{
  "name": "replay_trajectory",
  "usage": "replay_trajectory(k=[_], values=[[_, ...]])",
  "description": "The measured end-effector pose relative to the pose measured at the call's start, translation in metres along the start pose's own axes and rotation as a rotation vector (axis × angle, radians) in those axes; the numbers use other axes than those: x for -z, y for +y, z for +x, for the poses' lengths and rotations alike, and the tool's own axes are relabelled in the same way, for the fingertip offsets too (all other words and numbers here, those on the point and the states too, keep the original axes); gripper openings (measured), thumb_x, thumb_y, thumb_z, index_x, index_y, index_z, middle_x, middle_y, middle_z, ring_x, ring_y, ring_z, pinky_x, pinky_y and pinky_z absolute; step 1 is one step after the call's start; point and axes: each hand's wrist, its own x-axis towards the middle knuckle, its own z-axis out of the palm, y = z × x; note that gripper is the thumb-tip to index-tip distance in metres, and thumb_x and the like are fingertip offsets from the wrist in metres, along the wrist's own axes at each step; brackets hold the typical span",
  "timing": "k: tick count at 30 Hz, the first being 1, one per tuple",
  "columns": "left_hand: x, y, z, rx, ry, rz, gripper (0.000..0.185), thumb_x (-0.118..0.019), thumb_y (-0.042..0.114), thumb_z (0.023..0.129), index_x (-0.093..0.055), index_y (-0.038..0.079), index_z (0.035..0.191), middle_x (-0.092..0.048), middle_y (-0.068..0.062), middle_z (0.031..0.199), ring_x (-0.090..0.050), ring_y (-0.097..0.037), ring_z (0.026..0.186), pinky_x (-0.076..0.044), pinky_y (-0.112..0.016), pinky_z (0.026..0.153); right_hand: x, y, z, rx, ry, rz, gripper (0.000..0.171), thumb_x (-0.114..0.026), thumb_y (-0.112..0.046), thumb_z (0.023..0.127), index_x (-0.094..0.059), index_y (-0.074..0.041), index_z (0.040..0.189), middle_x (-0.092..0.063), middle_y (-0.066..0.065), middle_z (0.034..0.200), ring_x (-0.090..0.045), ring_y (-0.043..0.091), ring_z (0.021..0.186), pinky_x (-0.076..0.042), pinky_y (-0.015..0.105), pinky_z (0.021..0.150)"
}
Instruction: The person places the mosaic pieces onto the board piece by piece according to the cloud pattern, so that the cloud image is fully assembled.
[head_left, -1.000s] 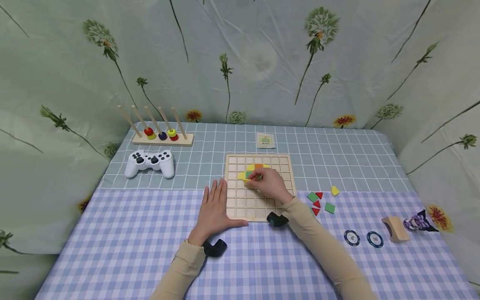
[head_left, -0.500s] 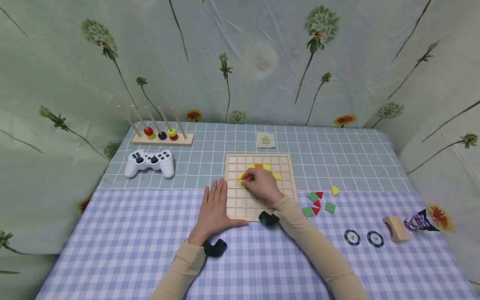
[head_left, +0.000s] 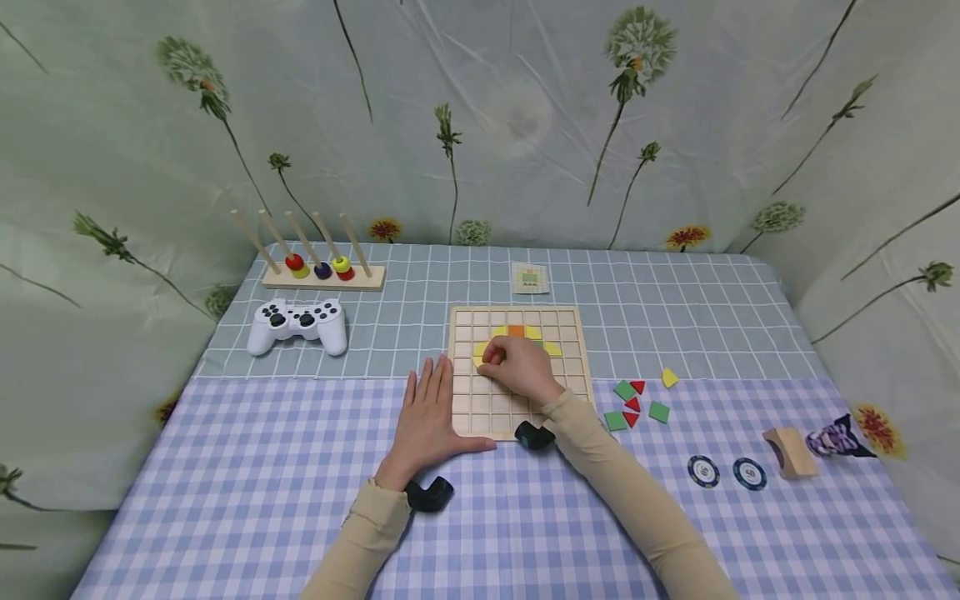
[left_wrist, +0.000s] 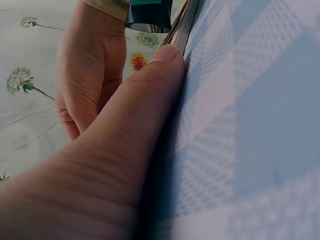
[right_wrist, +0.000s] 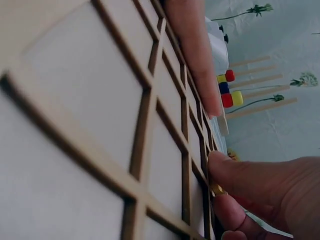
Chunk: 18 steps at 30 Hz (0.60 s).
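Observation:
A wooden grid board point(head_left: 573, 367) lies mid-table, with yellow pieces point(head_left: 552, 348) and an orange piece point(head_left: 517, 331) set in its upper cells. My right hand point(head_left: 491, 357) rests on the board with curled fingers and pinches a small yellow piece point(right_wrist: 217, 189) at the board's left-centre cells. My left hand point(head_left: 431, 412) lies flat on the cloth against the board's left edge. Its thumb point(left_wrist: 150, 100) runs along the board's front edge point(left_wrist: 182, 25). Part of the pattern is hidden under my right hand.
Loose green point(head_left: 625, 391), red point(head_left: 632, 406) and yellow point(head_left: 669, 379) pieces lie right of the board. A white game controller point(head_left: 298, 325) and a peg rack with beads point(head_left: 322, 271) stand far left. A pattern card point(head_left: 530, 279), two poker chips point(head_left: 703, 472) and a wooden block point(head_left: 789, 454) are also on the table.
My right hand has slid left across the board with the yellow piece, uncovering the yellow piece on the right. My left hand has stayed put.

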Motion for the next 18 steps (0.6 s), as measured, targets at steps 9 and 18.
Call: replay_trajectory(k=[9,18], values=[[0.0009,0.0006,0.0000,0.004,-0.004,-0.001,0.136,-0.059,0.085,0.060,-0.008,-0.004,0.150,-0.011,-0.018,0.156,-0.002,-0.032,0.143,0.002,-0.046,0.113,-0.0021,0.0017,0.0000,-0.005,0.008,0.014,0.017,-0.078,-0.027,0.079,-0.065,-0.016,0.082,-0.055,-0.009,0.065,-0.050,0.008,0.057,-0.038,0.027,0.052],[-0.0002,0.0005,0.0003,0.004,-0.002,0.004,0.136,-0.058,0.085,0.059,-0.008,-0.003,0.150,-0.012,-0.018,0.156,-0.002,-0.032,0.143,0.002,-0.046,0.113,-0.0035,0.0011,-0.0007,0.002,0.010,0.004,0.020,-0.077,-0.027,0.079,-0.066,-0.015,0.089,-0.052,-0.008,0.063,-0.047,0.010,0.053,-0.035,0.027,0.050]])
